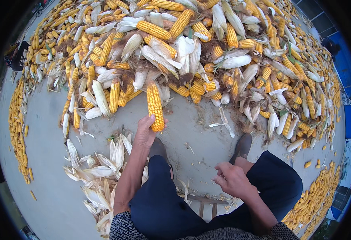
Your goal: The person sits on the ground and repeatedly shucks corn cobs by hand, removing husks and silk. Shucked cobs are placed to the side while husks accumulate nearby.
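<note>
My left hand [146, 129] grips the lower end of a husked yellow ear of corn [154, 105], which points away from me. The ear is bare, with its rows of kernels showing. My right hand [231, 179] hangs over my right knee, fingers loosely curled. No object shows in it, though its palm is hidden. Ahead of both hands rises a large heap of corn ears [181, 54], some bare yellow, others still wrapped in pale husks [237, 61] with brown silk among them.
Stripped husks [103, 177] lie beside my left leg. Husked ears are piled at the lower right [313, 195] and along the far left [17, 129]. Below me is part of a wooden stool [207, 200]. My shoes [242, 145] stand on concrete with scattered kernels. A person [18, 55] is at the left rim.
</note>
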Motion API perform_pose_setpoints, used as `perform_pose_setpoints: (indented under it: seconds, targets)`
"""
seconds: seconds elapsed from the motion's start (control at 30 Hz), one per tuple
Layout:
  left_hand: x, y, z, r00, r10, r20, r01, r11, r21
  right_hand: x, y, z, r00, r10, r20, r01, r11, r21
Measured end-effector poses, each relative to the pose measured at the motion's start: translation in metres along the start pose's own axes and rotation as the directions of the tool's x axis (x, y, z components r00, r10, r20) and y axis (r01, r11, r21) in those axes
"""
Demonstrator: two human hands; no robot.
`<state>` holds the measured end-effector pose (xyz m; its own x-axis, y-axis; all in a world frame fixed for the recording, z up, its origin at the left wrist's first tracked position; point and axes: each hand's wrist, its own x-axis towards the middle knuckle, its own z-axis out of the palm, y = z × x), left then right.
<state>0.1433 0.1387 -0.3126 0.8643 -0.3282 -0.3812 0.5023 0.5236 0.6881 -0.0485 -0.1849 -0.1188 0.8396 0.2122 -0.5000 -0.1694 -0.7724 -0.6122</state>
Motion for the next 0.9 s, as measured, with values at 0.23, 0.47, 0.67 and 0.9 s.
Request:
perform_pose_setpoints:
  seconds: [0.23,0.47,0.67,0.9]
  targets:
    - [-0.026,-0.047,0.023,0.956,-0.164,0.245,0.172,0.985,-0.011,0.128,-0.01,0.062,0.981,0.087,-0.175,0.007,0.88,0.475]
    - [-0.024,-0.066,0.023,0.913,-0.219,0.344,0.145,0.963,0.228,0.194,-0.004,0.085,0.982,0.157,-0.108,-0.005,0.584,0.812]
    - [-0.007,-0.067,0.038,0.97,-0.131,0.207,0.154,0.983,-0.098,0.189,0.012,0.078,0.972,0.07,-0.226,0.077,0.81,0.581]
    - [0.038,-0.079,0.037,0.942,-0.175,-0.286,0.16,0.984,-0.074,0.188,0.019,0.094,0.995,0.1,-0.007,-0.091,0.926,0.366]
